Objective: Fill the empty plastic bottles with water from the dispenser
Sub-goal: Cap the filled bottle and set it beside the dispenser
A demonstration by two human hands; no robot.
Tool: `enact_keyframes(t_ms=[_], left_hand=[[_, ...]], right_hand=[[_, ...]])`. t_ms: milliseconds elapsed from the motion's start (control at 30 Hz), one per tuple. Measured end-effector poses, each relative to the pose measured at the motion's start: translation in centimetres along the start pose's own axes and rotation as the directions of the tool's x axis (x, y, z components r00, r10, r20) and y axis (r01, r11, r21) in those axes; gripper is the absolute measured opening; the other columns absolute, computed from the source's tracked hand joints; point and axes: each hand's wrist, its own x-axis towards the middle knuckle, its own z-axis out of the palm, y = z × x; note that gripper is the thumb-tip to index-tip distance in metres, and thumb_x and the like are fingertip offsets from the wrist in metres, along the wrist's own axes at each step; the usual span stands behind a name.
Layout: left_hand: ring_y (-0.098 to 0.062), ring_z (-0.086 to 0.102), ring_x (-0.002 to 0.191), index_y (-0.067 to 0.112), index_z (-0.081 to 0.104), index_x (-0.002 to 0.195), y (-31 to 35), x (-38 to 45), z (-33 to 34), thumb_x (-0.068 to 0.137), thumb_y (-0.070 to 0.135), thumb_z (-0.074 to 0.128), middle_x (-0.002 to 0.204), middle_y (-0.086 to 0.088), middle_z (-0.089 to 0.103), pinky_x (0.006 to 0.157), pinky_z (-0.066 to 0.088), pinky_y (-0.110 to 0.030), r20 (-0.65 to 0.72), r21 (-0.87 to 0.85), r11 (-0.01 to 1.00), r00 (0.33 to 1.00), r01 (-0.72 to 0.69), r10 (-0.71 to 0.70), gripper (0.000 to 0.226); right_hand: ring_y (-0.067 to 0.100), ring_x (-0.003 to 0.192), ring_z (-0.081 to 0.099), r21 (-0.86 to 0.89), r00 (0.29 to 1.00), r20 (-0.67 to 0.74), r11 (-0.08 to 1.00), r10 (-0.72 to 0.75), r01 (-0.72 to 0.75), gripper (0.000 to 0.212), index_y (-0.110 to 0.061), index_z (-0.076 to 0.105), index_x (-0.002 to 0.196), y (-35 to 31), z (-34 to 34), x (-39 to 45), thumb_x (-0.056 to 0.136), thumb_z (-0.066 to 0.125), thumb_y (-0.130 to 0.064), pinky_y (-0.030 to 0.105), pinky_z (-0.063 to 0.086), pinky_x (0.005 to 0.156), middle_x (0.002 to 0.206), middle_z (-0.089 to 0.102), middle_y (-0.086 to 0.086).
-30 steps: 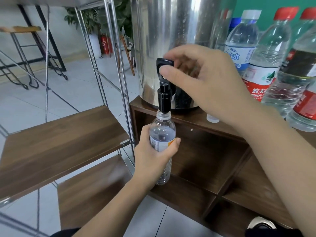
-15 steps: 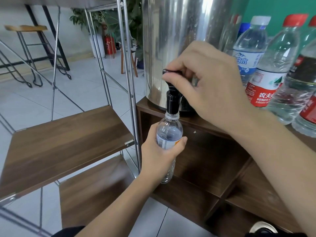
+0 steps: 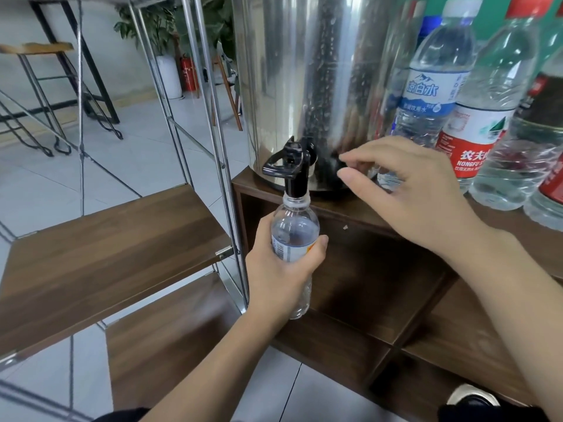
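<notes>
A steel water dispenser [image 3: 307, 74] stands on a dark wooden cabinet [image 3: 380, 269]. Its black tap [image 3: 292, 166] sticks out at the front, lever tipped down toward me. My left hand [image 3: 280, 269] grips a small clear plastic bottle [image 3: 294, 229] upright, its mouth right under the spout. My right hand [image 3: 405, 190] hovers just right of the tap, off the lever, fingers loosely bent and holding nothing.
Several capped bottles stand right of the dispenser, among them a blue-labelled one [image 3: 432, 86] and a red-labelled one [image 3: 484, 123]. A metal-framed rack with wooden shelves [image 3: 100, 257] stands close on the left. Tiled floor lies below.
My right hand pushed the tap lever down from upright, then let go and drew back to the right. The bottle stays under the spout in my left hand.
</notes>
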Motion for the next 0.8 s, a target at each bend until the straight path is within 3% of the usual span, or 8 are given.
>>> enact_keyframes(t_ms=[100,233,367,567,800], left_hand=[[-0.011,0.072,0.1,0.023,0.062,0.124,0.0,0.1,0.4,0.075,0.034,0.088,0.107,0.006,0.075,0.092,0.057,-0.031,-0.032,0.011,1.0,0.999,0.0,0.001,0.057],[-0.009,0.072,0.096,0.022,0.063,0.121,-0.1,0.2,0.8,0.075,0.029,0.089,0.103,0.008,0.074,0.088,0.055,-0.022,-0.059,0.02,1.0,0.998,-0.005,0.006,0.053],[-0.009,0.072,0.094,0.024,0.065,0.117,-0.1,0.2,1.1,0.07,0.035,0.087,0.1,0.009,0.074,0.086,0.054,-0.021,-0.103,0.054,0.999,0.995,-0.003,0.009,0.054],[-0.006,0.072,0.093,0.023,0.066,0.116,0.2,0.0,1.7,0.067,0.037,0.087,0.099,0.009,0.074,0.087,0.055,-0.023,-0.16,0.049,0.999,0.987,0.005,0.003,0.055],[-0.007,0.072,0.093,0.022,0.065,0.115,0.1,0.1,1.9,0.068,0.038,0.087,0.099,0.008,0.074,0.086,0.056,-0.025,-0.17,0.042,0.999,0.985,0.005,0.002,0.054]], right_hand=[[0.005,0.09,0.06,-0.041,0.985,0.084,0.988,0.15,-0.147,0.019,-0.016,0.077,0.104,1.9,-0.8,-0.9,0.097,0.068,-0.031,0.004,0.037,0.084,0.095,0.073,-0.003],[0.008,0.085,0.062,-0.094,0.973,0.108,0.976,0.206,-0.196,0.019,-0.019,0.077,0.095,3.2,-1.3,-1.9,0.097,0.066,-0.033,0.013,0.042,0.078,0.089,0.073,-0.003],[0.009,0.075,0.057,-0.162,0.962,0.134,0.963,0.237,-0.214,0.027,-0.02,0.076,0.092,3.7,-1.5,-2.2,0.094,0.063,-0.043,0.007,0.038,0.072,0.077,0.065,-0.009],[0.012,0.071,0.055,-0.323,0.92,0.133,0.894,0.369,-0.311,0.052,-0.02,0.073,0.089,4.8,-1.5,-3.0,0.087,0.056,-0.068,0.03,0.041,0.07,0.072,0.056,-0.007],[0.005,0.075,0.053,-0.236,0.902,0.254,0.927,0.349,-0.292,0.046,-0.025,0.071,0.091,4.9,-1.4,-3.0,0.084,0.059,-0.069,0.028,0.043,0.069,0.077,0.058,-0.009]])
